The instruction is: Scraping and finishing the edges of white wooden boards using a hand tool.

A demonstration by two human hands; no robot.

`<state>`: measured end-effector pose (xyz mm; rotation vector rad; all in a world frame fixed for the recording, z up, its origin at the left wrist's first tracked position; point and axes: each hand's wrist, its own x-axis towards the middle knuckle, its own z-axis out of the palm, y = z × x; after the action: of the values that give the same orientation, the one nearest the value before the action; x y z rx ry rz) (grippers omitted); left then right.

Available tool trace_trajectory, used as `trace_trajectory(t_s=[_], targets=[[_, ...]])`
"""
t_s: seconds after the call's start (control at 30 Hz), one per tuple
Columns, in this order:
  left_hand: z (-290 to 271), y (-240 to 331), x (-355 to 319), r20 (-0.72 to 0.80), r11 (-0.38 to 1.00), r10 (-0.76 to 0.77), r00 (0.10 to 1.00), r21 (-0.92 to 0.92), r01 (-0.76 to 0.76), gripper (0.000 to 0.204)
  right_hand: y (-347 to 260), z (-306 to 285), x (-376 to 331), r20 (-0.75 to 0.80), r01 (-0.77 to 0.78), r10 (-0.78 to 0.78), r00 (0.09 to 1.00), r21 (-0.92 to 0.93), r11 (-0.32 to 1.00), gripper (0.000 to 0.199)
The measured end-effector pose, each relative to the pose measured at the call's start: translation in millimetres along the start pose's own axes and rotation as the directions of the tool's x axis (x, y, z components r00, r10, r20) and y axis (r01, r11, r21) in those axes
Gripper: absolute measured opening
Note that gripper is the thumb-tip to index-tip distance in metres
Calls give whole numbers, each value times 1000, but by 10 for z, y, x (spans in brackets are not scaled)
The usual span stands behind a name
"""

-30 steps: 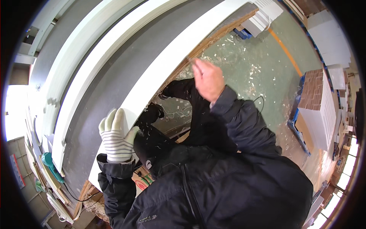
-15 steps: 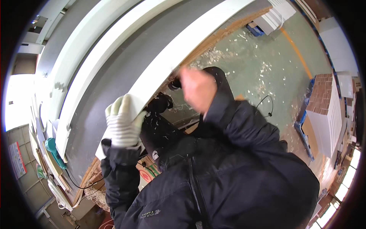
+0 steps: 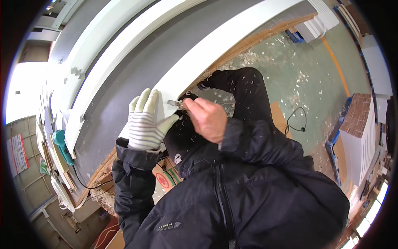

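Along the near edge of the grey bench [image 3: 118, 95], steadies a long white strip [image 3: 207, 54] with gloved left hand [image 3: 146, 120], thumb spread, pinches a small grey tool [image 3: 173, 103] in bare right hand [image 3: 207, 119], judging the strip light, stiff, slick, best gripped edgewise.

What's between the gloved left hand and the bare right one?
In the head view, a small metal tool, gripped by the right hand, sits over the white board.
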<state>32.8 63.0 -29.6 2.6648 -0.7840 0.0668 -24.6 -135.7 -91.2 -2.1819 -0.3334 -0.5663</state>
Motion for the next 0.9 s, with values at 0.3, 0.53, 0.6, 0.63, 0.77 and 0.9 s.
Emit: trace_trajectory(t_s=[0.3,0.53,0.6,0.63,0.77,0.9], targets=[[-6,-169,-301,-71,991,52,996,127,-43,87,259,-64,45,268,116,-132,954,72,991,14],[-11,-149,-289,-26,989,1,1000,145,2,86,378,-483,570,531,92,-98,842,37,995,16],[-8,-152,-292,-49,993,20,999,117,-14,86,389,-526,506,623,193,-267,736,185,963,19],[-4,-151,-304,-58,994,30,998,103,-24,85,397,-521,507,615,189,-267,742,190,963,19],[23,-109,-220,-34,990,13,999,138,-8,87,446,-495,512,589,105,-123,799,64,992,19],[106,38,50,-21,996,-60,998,65,61,86,490,-766,463,776,265,-251,579,111,958,16]])
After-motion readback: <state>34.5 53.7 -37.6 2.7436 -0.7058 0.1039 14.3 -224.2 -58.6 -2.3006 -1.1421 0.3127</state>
